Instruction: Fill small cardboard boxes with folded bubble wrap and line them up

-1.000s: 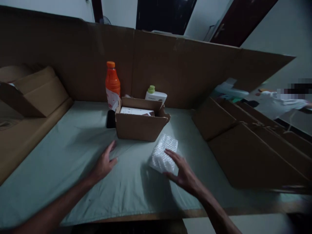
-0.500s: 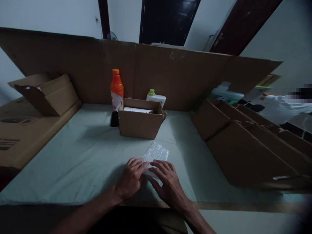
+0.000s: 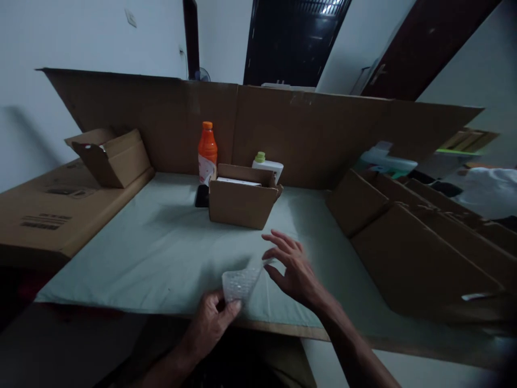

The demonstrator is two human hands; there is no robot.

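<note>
Bubble wrap [image 3: 241, 285] has come up from the surface [image 3: 173, 253] in the head view. A moment ago it lay low under both hands; now it tilts up over the middle of the near edge. The left hand [image 3: 210, 320] has its grip pressed together, with the thumb on one side, pinching the near end of the wrap. The right hand [image 3: 294, 272] has lifted and opened. Its grip is spread by the far right end of the wrap, and I cannot tell if a finger touches it. So, I think, the left hand does the holding now, and the right hand looks free to move.

Past the hands, nearer the far edge, stands a small brown box [image 3: 238, 207] with a white thing [image 3: 239, 182] inside. Its front wall hides most of what is in there. An orange bottle [image 3: 207, 143] is behind its left end, and a dark flat thing [image 3: 202, 197] is just beside it. A white bottle [image 3: 270, 168] is behind, its bottom hidden. A tall cardboard wall [image 3: 323, 134] shuts off the far edge. Big boxes [image 3: 420, 258] block the right edge, and a flat box [image 3: 36, 199] lines the left edge.
</note>
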